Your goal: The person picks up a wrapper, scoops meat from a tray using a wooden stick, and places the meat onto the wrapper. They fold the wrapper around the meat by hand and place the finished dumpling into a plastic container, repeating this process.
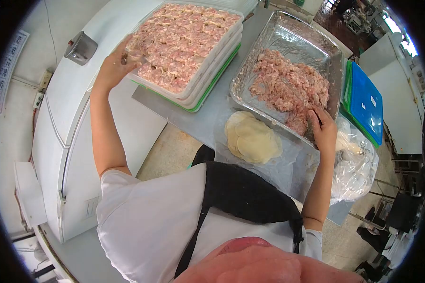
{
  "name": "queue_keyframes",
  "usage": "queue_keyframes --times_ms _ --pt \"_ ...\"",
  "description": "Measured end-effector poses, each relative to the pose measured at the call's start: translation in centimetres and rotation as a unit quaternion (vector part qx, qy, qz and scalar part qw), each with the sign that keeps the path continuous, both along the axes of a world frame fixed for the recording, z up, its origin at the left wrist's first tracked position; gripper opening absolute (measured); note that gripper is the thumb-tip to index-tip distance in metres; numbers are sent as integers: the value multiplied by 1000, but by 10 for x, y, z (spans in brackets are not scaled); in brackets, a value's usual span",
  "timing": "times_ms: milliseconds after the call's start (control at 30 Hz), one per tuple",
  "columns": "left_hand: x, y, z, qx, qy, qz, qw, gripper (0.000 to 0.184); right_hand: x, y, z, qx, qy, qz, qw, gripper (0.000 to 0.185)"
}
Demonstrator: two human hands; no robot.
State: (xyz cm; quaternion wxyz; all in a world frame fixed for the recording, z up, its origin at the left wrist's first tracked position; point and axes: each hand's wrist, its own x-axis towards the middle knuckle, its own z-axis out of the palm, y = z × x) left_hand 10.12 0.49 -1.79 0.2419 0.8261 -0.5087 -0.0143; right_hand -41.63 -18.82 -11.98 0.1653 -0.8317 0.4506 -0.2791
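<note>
mince (290,80) against half-curled r. fingers (313,120)

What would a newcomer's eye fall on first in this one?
Probably the metal tray right of centre, with its mound of minced meat and the right hand at it. Next, the stacked plastic trays at upper left, the top one filled with meat portions; then pale round wrappers nearer the body.
</note>
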Motion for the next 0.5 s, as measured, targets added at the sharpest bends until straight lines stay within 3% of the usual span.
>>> queue_keyframes --times_ms 167,233,367,500 --pt "-9 -12 1 81 21 -24 996 82 4 2 4 -5 16 4 1000 26" --pt "2 -11 -3 64 39 -84 994 80 4 1 3 -10 25 2 1000 26" --pt "17 -18 -12 65 30 -88 994 78 8 4 9 -5 25 -3 1000 26" --pt "12 -30 -22 -13 -21 -103 994 77 4 -2 -2 -13 41 -18 999 28"
